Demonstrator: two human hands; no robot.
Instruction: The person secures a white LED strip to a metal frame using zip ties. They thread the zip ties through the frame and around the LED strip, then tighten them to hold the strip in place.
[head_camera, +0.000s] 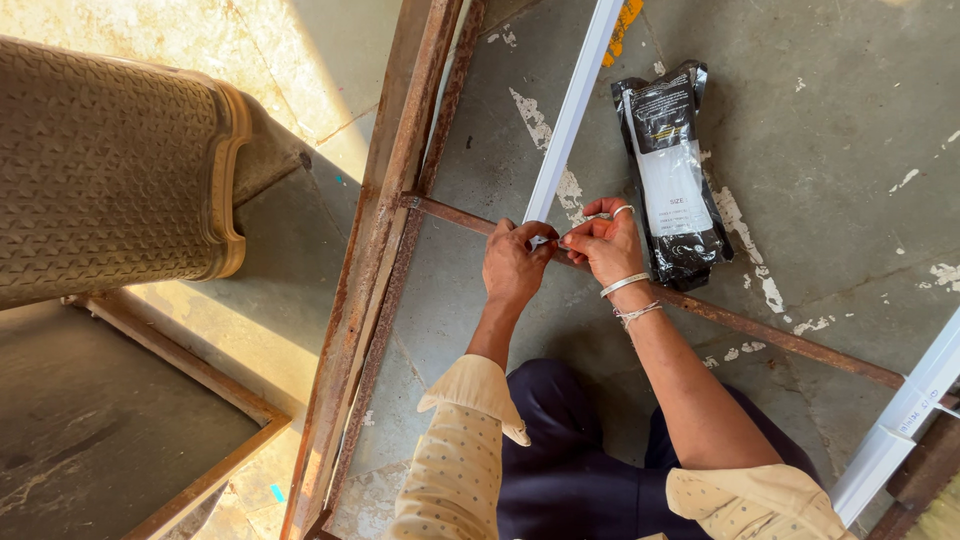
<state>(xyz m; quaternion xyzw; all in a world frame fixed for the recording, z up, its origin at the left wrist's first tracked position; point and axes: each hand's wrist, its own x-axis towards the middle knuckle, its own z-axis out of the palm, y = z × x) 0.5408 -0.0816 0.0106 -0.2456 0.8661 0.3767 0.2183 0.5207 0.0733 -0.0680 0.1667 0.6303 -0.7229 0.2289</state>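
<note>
White strip (575, 105): long, narrow, flat; lies on the concrete floor (850, 120), running from the top edge of the view down to the hands, its near end on the rusty crossbar (760, 335).

Left hand (515, 265): fingers curled shut over the near end of the white strip, knuckles up; what lies under the fingertips is hidden.

Right hand (605, 245): thumb and forefinger pinched together at the same strip end, touching the left hand; a small item may sit in the pinch, too small to tell. Ring on one finger, pale bangles at the wrist.

Rusty crossbar: thin metal bar, running from the rusty frame (385, 250) at left down to the lower right, beneath both hands.

Rusty frame: long angle-iron rails, top centre to bottom left.

Black packet (672, 175): glossy plastic pouch, oblong, on the floor just right of the right hand; white rectangular label panel down its middle, small yellow mark above it, white print at the top.

Second white strip (900, 420): lower right corner, slanted.

Brown woven-pattern stool (100, 165): upper left, well apart.

Floor: grey, with white paint flecks.
</note>
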